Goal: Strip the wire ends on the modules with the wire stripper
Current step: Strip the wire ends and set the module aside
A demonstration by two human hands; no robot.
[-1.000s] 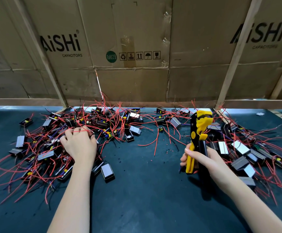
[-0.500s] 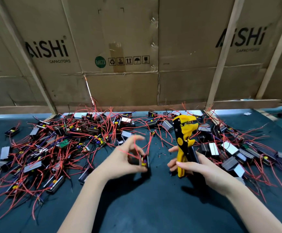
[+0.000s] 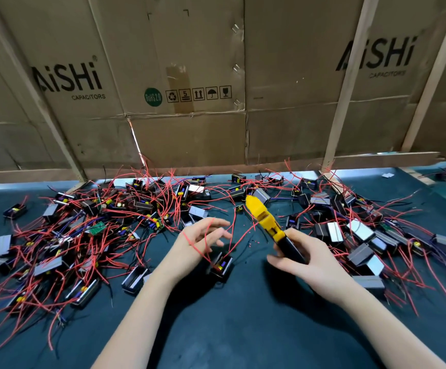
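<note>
Small black open-topped module (image 3: 221, 265) with red wires lying on the dark green table mat (image 3: 243, 328), between the two hands

The module sits just below and right of the left hand (image 3: 202, 242), whose fingers are spread and relaxed above it, with one thin red wire (image 3: 192, 242) draped across the back of the hand; whether the fingertips pinch a wire cannot be told. To the right, the right hand (image 3: 303, 259) grips the black handles of the yellow-and-black wire stripper (image 3: 268, 225), fingers curled round them, the yellow head pointing up and left toward the heap. A big tangled heap of black and grey modules with red wires (image 3: 83, 230) spreads left, behind and right. Brown cardboard sheets printed "AiSHi" (image 3: 190, 75) on pale wooden battens form the back wall
</note>
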